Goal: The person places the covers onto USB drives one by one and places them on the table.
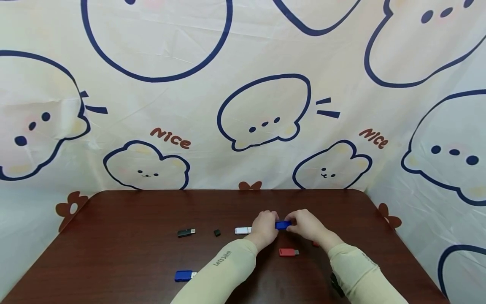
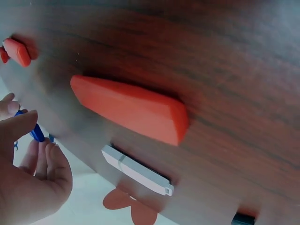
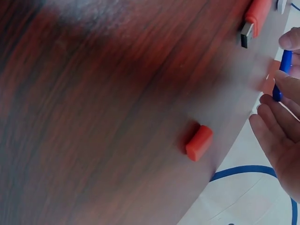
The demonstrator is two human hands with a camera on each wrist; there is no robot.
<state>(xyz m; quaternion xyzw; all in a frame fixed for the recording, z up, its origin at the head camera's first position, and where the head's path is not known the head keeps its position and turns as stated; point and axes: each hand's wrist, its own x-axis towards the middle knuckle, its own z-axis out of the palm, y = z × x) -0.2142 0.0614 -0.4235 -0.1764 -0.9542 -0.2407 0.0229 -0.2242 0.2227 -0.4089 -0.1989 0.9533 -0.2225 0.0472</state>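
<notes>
Between my two hands is a blue USB flash drive, held up near the far side of the table. My left hand pinches its left end, and my right hand grips the right end with thumb and fingers. The right wrist view shows the drive edge-on between the fingertips. Just left of my left hand lies a white USB stick, partly covered by it. Nearer than the hands, a red USB drive lies with its metal plug bare; a red cap rests apart from it.
Farther left are a black USB drive and a small black cap. Another blue USB drive lies by my left sleeve. A red stick-shaped piece sits close to the left wrist camera. Printed cloth hangs behind the dark table.
</notes>
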